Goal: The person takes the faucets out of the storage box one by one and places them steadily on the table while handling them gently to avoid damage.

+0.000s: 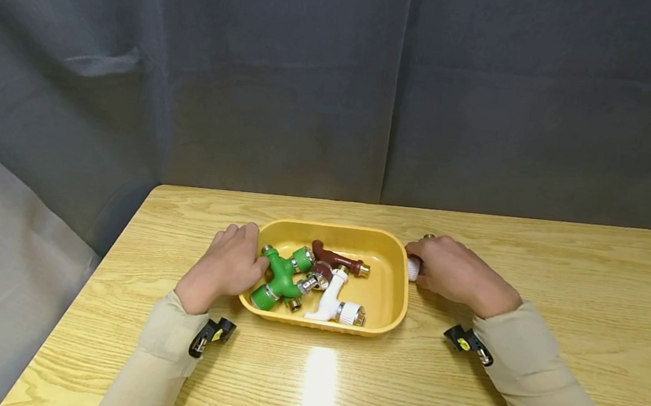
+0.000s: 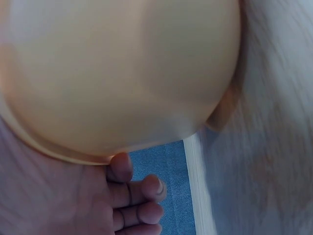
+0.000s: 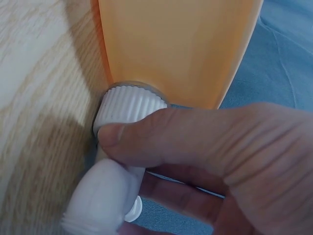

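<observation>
A yellow bin [image 1: 394, 288] stands on the table. Inside it lie a green two-way tap [image 1: 282, 278], a maroon tap [image 1: 337, 260] and a white tap [image 1: 330, 298]. My left hand [image 1: 230, 262] rests over the bin's left rim, fingers loosely bent near the far corner; the left wrist view hides its thumb behind the bin wall. Just outside the bin's right end, my right hand [image 1: 449, 269] holds a second white tap [image 3: 100, 193]. My thumb presses near its ribbed knob [image 3: 129, 105], which sits close against the bin's outer wall.
The wooden table [image 1: 559, 300] extends on both sides of the bin and in front of it. Behind its far edge hangs a dark grey cloth [image 1: 288, 106]. A black wrist camera [image 1: 213, 335] is strapped under the left sleeve, and another camera [image 1: 468, 344] under the right.
</observation>
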The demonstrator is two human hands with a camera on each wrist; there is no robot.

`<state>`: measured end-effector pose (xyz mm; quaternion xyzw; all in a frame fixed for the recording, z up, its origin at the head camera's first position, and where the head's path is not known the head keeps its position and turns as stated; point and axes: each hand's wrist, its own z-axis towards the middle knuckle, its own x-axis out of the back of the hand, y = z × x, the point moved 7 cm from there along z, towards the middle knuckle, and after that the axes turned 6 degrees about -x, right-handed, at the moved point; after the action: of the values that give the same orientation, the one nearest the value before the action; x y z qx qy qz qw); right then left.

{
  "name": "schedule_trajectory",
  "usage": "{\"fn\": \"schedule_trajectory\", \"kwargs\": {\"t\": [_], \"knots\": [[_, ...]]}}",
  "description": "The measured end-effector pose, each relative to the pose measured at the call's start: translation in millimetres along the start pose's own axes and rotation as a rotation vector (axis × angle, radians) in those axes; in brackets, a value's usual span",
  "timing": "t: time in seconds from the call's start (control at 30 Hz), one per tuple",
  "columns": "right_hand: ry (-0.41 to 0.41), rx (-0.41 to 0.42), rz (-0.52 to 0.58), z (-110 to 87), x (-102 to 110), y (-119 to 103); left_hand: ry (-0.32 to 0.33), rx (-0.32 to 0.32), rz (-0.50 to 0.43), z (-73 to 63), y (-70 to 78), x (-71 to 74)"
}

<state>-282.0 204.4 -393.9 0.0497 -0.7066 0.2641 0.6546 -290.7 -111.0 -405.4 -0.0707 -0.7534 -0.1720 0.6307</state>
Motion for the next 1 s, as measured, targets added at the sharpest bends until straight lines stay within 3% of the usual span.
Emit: {"fn": "schedule_trajectory", "kwargs": {"t": [1.0], "knots": [[-0.034,-0.025,-0.010,1.5,1.9,5.2,0.005,-0.015,0.011,4.9,1.1,-1.1]]}}
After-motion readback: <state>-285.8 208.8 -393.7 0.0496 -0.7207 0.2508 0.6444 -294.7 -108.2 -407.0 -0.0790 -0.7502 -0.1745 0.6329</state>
